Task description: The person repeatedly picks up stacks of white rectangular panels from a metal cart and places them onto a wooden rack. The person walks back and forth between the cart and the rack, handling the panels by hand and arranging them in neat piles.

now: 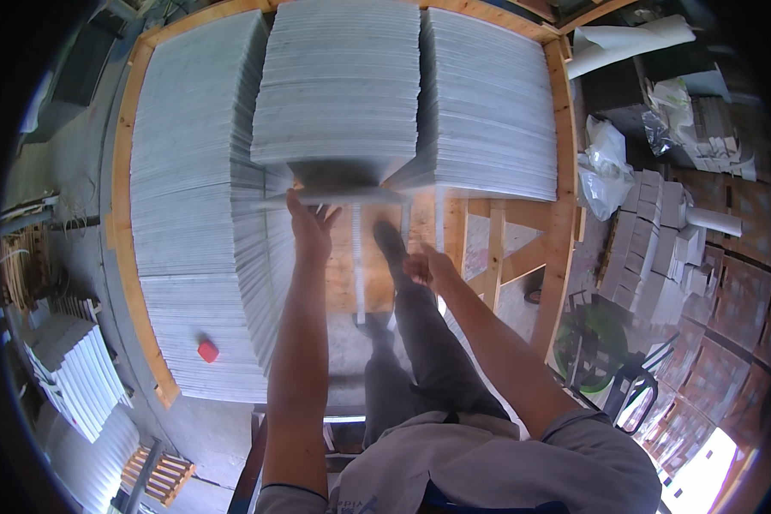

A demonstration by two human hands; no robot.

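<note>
My left hand [313, 228] is open, fingers spread, its fingertips against or very near the lower edge of a motion-blurred grey slab [338, 195]. That slab is at the near end of the middle row of thin pale tiles [338, 86]; whether the hand bears its weight I cannot tell. Lower and to the right, my right hand [430, 267] hangs over my leg, one finger stretched out and the others loosely bent, with nothing seen in it. A left row of tiles [188, 206] and a right row [488, 111] flank the middle one, inside a wooden crate [565, 128].
My foot [389, 240] stands on the crate's wooden floor [338, 274], beside pale strips. A small red block [207, 350] lies on the left row. Slatted crate bars [495, 248] are at right; beyond are plastic wrap [606, 167] and stacked cartons [647, 231]. A small pallet [157, 475] lies lower left.
</note>
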